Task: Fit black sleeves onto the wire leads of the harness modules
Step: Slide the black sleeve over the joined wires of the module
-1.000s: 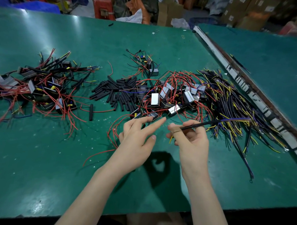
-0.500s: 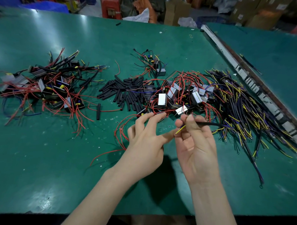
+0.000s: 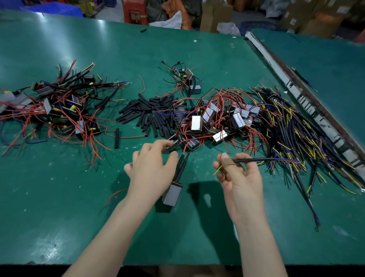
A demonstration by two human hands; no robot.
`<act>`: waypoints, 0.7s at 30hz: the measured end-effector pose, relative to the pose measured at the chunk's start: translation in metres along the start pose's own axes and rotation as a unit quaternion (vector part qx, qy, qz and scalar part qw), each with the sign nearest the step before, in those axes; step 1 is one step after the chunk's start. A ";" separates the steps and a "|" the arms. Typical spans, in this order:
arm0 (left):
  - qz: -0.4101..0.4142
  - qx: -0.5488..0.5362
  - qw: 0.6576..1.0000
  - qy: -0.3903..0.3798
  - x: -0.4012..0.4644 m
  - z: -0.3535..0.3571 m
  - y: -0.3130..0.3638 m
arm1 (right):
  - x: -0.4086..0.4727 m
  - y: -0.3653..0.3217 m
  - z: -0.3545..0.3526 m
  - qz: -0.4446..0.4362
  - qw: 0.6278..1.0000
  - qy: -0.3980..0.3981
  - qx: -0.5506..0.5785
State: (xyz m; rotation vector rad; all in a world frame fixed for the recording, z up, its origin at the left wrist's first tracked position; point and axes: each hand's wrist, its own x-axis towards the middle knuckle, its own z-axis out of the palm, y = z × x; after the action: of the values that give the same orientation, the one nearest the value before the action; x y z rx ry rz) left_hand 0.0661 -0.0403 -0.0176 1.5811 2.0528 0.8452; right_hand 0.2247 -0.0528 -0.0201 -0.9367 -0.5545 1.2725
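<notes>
Your right hand (image 3: 238, 177) pinches a sleeved wire (image 3: 259, 160); your left hand (image 3: 151, 166), fingers spread loosely, holds nothing. Steady the module (image 3: 172, 193) first.

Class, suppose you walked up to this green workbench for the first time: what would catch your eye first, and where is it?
First, the two hands at the near centre: the right hand pinches a black-sleeved wire with a yellow tip, while the left hand reaches over a grey module. Behind them a tangle of red-wired modules lies beside a pile of loose black sleeves. At the far left lies another wired heap.
</notes>
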 end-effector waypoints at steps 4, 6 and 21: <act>0.040 -0.002 0.998 -0.056 0.008 0.010 0.006 | 0.002 0.006 -0.006 -0.014 0.997 0.004 -0.082; 0.059 0.007 0.996 -0.062 0.010 0.015 0.011 | 0.002 0.006 -0.005 -0.032 0.993 -0.007 -0.110; 0.141 -0.212 0.935 -0.246 -0.005 0.009 0.018 | 0.000 0.007 -0.010 -0.126 0.977 -0.004 -0.172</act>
State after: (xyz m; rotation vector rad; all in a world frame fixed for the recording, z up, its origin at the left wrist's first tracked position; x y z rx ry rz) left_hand 0.0857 -0.0403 -0.0122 1.6452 1.2205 0.8148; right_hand 0.2286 -0.0557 -0.0314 -1.1082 -0.8900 0.9679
